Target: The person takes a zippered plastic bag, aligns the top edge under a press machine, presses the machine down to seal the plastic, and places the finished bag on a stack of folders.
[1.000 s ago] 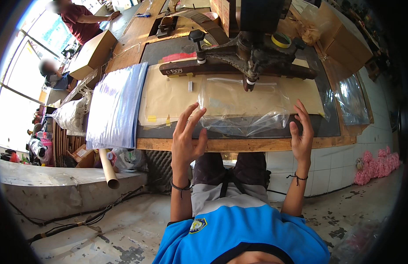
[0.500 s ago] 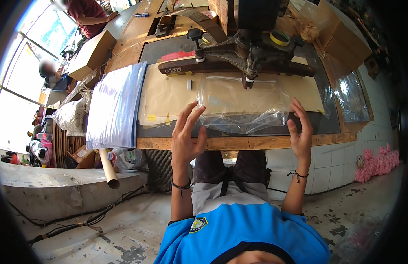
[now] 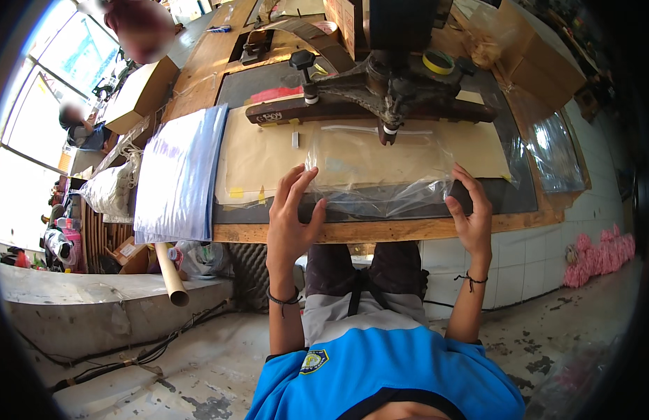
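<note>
A clear plastic bag [image 3: 380,171] lies flat on brown paper [image 3: 265,157], its near part over the dark table mat. My left hand [image 3: 293,203] is at the bag's left edge, thumb and fingers apart. At the right edge is my right hand [image 3: 471,206], fingers spread, with fingertips near or touching the film; exact contact is hard to tell. Neither hand grips anything. Just beyond the bag stands a black metal press [image 3: 387,91] with a long bar across the paper. A small grey metal block [image 3: 295,140] rests on the paper left of the bag.
A stack of clear plastic sheets [image 3: 177,178] lies at the left of the table. More clear film [image 3: 555,154] is at the right. A tape roll [image 3: 438,61] sits on the press, with cardboard boxes [image 3: 538,56] behind. Another person [image 3: 139,31] stands at the far left.
My right hand has moved slightly left to the bag's edge, while the left hand stays beside its side. At the far left, the other person has leaned nearer the box.
</note>
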### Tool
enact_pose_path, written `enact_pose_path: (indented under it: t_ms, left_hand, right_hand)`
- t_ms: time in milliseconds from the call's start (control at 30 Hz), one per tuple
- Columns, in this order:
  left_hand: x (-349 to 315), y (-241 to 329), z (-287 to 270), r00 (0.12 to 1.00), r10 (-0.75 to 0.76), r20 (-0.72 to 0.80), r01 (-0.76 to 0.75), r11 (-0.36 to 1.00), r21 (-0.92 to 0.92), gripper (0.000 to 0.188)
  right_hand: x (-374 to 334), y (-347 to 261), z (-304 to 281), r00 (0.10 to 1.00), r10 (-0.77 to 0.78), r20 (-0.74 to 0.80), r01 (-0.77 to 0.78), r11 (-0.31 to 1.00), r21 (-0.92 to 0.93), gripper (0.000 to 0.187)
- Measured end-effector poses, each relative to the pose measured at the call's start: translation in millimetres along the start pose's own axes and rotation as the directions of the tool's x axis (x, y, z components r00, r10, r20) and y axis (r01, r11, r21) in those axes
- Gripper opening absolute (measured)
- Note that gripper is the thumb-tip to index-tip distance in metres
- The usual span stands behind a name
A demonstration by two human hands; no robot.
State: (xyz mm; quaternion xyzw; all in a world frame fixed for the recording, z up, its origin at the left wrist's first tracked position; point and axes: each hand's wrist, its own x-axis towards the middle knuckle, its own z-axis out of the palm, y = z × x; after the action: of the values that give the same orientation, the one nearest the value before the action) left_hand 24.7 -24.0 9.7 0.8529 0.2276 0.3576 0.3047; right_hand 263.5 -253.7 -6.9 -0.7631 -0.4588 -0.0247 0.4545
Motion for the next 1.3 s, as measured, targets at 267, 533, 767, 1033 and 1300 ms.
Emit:
enact_pose_path:
  t_ms: [267, 533, 767, 1033, 1300]
  left_hand:
    - [-0.1, -2.4, 0.6, 1.0, -0.01, 0.016, 0.01, 1.0, 0.018, 0.048]
    - [0.1, -3.7, 0.7, 1.0, -0.002, 0.018, 0.001, 1.0, 0.026, 0.047]
    - [0.6, -2.9, -0.9, 1.0, -0.009, 0.02, 0.009, 1.0, 0.021, 0.047]
    - [2.3, -0.4, -2.1, 1.0, -0.011, 0.024, 0.011, 1.0, 0.005, 0.047]
    - [9.9, -1.6, -6.9, 0.988, -0.052, 0.145, 0.063, 0.995, -0.073, 0.054]
  right_hand:
    - [1.1, -3.2, -0.4, 1.0, 0.012, 0.004, -0.012, 1.0, -0.01, 0.045]
    - [1.0, -4.4, 0.8, 1.0, 0.021, 0.002, -0.021, 0.999, -0.034, 0.048]
    - [2.2, -6.4, 1.0, 1.0, 0.018, 0.001, -0.018, 0.999, -0.038, 0.048]
    - [3.2, -5.5, 0.5, 1.0, 0.002, -0.001, -0.002, 0.999, -0.051, 0.048]
    - [2.8, -0.1, 1.5, 1.0, 0.03, 0.004, -0.03, 1.0, 0.008, 0.042]
